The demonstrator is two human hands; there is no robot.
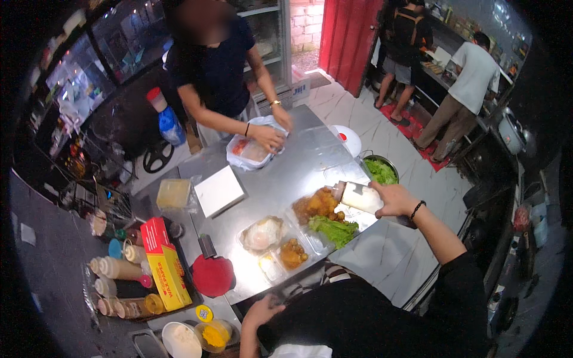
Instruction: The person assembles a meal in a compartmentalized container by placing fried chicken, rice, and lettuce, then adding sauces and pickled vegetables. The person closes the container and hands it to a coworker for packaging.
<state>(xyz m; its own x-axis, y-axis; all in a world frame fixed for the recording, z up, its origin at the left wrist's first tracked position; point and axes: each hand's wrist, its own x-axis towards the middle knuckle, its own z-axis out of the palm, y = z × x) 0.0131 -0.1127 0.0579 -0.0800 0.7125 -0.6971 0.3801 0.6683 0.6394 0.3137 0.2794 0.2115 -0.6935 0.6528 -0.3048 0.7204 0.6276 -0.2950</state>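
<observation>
My right hand [393,200] grips a squeeze bottle [358,197] of white sauce. The bottle is tipped sideways, its nozzle end over browned, saucy fried food [319,206] in a clear takeaway container. Lettuce [334,230] lies at that container's near side. Just left of it, the open lid half [245,240] holds rice with a fried egg [262,232]; a compartment beside it has more saucy food [293,253]. Low by the table's near edge, close to my body, is my left hand [262,310]. Its fingers look loosely extended, with nothing visible in them.
Across the steel table [268,185], a co-worker's hands [268,136] work in a white bag-lined container [248,154]. A white box [219,191], red cloth [213,275], wax paper box [165,262] and several sauce bottles [119,268] stand left. A lettuce bowl [381,171] sits beyond the right edge.
</observation>
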